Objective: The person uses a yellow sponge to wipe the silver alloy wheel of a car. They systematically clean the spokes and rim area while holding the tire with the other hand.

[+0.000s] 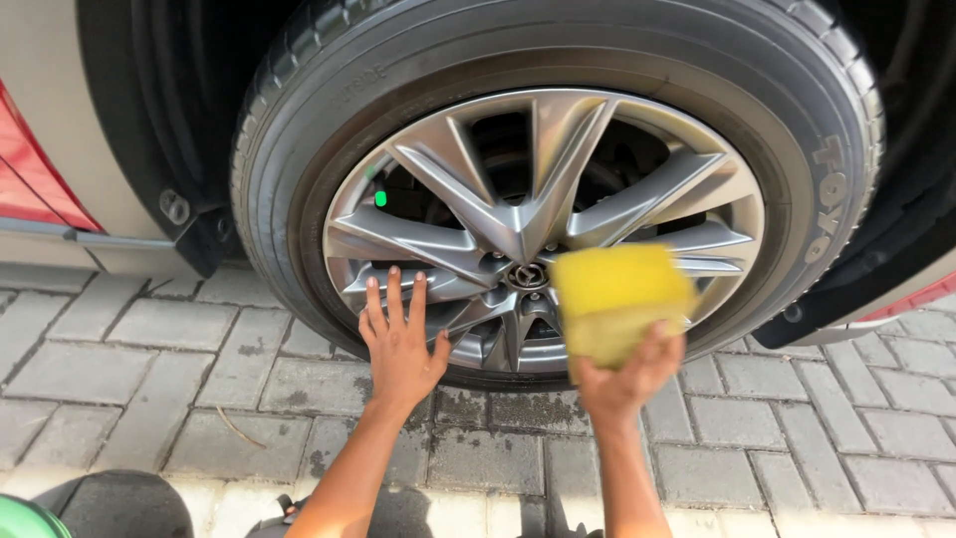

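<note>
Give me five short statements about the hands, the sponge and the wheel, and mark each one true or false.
1. The right hand holds a yellow sponge. True.
2. The left hand grips a brush. False: it holds nothing; it is open, fingers spread, at the lower part of the wheel rim.
3. The sponge is in front of the lower right part of the rim. True.
4. The wheel lies flat on the ground. False: the tyre stands upright on the paving, mounted on the car.
5. The ground is smooth asphalt. False: it is grey paving blocks, wet in patches below the tyre.
</note>
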